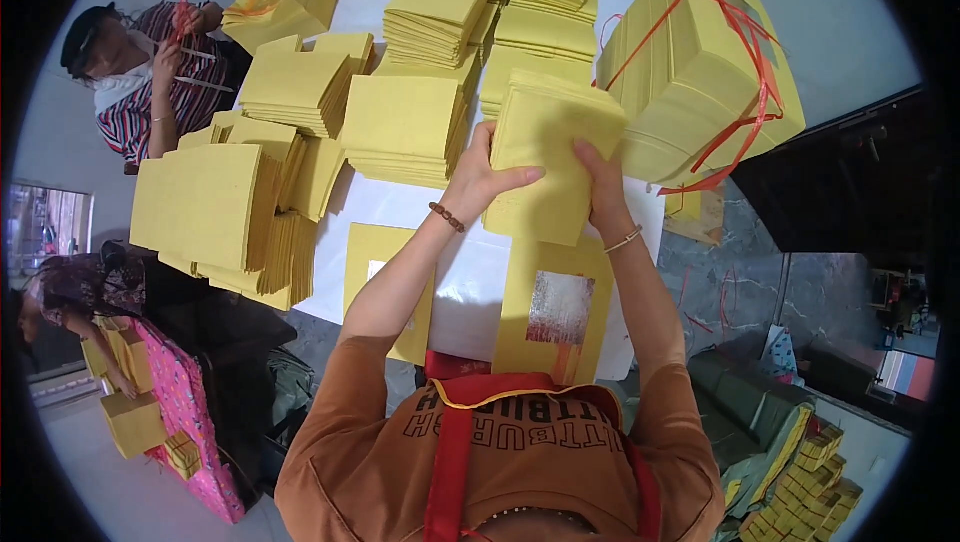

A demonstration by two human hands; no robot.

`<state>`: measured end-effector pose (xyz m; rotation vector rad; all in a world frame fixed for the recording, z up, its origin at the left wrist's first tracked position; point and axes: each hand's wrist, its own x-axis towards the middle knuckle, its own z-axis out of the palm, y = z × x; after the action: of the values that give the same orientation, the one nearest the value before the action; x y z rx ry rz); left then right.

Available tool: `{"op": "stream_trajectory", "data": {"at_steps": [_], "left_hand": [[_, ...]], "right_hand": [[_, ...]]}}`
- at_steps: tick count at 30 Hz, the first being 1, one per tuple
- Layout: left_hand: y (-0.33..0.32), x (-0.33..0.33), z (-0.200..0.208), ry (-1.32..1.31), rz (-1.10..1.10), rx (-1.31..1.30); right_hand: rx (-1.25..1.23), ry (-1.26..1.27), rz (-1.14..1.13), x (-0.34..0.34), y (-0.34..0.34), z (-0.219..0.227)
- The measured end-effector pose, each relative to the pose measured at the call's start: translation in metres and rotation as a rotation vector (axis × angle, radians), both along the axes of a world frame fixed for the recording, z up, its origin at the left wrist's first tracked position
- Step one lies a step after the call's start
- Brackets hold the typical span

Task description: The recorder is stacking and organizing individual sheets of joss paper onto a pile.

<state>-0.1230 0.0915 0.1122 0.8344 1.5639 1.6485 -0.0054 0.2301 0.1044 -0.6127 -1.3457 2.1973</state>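
Between my two hands is a stack of yellow paper (545, 132), held upright-ish over the white table (465, 282). My left hand (488, 174) grips its left side, with the thumb lying across the front sheet. My right hand (602, 182) clasps the right edge, thumb on the face and the other fingers hidden behind. Below the stack lies a yellow sheet (515, 327) bearing a silver and reddish rectangle. Another yellow sheet (370, 242) with a pale patch is partly covered by my left forearm.
A big yellow paper block (650, 72) tied with red string stands at right. Several paper piles (400, 122) fill the table's left and back. One person (150, 72) holds red string at far left; another (75, 292) handles yellow bundles (135, 422). More bundles (810, 482) sit lower right.
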Motion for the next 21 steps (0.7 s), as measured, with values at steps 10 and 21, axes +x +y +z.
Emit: {"op": "stream_trajectory", "data": {"at_steps": [10,21], "left_hand": [[-0.012,0.011,0.023,-0.148,0.033,0.034],[0.106,-0.097,0.048,-0.645,0.086,0.076]], "right_hand": [[-0.341,0.071,0.131,-0.021,0.015,0.002],[-0.034,-0.011,0.031,-0.071,0.063,0.040]]}}
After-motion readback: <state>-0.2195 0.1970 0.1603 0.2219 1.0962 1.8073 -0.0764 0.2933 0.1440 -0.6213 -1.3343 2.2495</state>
